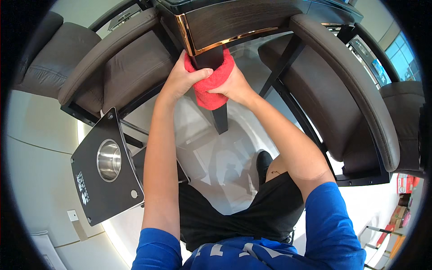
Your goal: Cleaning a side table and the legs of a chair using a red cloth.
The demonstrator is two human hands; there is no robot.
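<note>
A red cloth (210, 96) is wrapped around the dark table leg (220, 119), just below the table's corner. My left hand (183, 77) grips the cloth from the left, its thumb lying across the front. From the right, my right hand (235, 85) holds the same cloth, with most of its fingers hidden behind the leg and the fabric. Above both hands is the dark wood table (243, 22) with a shiny copper-coloured trim along its corner and lower edge.
Brown padded chairs stand close by, one left (135, 63) and one right (324, 90) of the leg. Near my left forearm is a black stand (92, 166) with a steel bowl (109, 160) set in it. Pale glossy floor (202, 153) lies below.
</note>
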